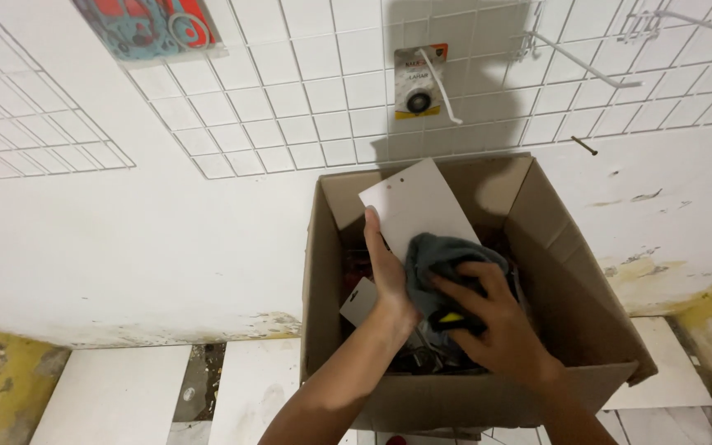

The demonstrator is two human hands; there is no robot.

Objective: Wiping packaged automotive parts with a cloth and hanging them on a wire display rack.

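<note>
- Two bare hands are at work inside one open cardboard box (574, 309), which stands on a pale tiled floor (117, 395) against a white wall (125, 247).
- Left hand (387, 276): grip closed along the left edge of a white rectangular card (418, 206), thumb up the card's side; the card is tilted and sticks up out of the box, with a small hole near its top corner.
- Right hand (496, 325): fingers spread and curled down on a grey cloth (447, 255); the cloth is bunched, lies against the lower part of the card and sits just right of the left grip. Whether the fingers pinch the cloth or only press on it cannot be told.
- One small yellow patch (452, 316) shows under the right fingers; what it belongs to cannot be told.
- One smaller white card (360, 303) lies in the box just left of the left wrist.
- Dark mixed items (422, 358) fill the box bottom beneath both wrists; too dim to tell apart.
- One white wire grid panel (306, 99) is mounted on the wall above the box, beyond both grips.
- One carded package with a round black part (419, 82) hangs on the grid, straight above the card.
- One blue and red packaged item (146, 29) hangs well up and left of the left grip.
- White wire hooks (587, 62) jut from the grid up and right of the right grip.
</note>
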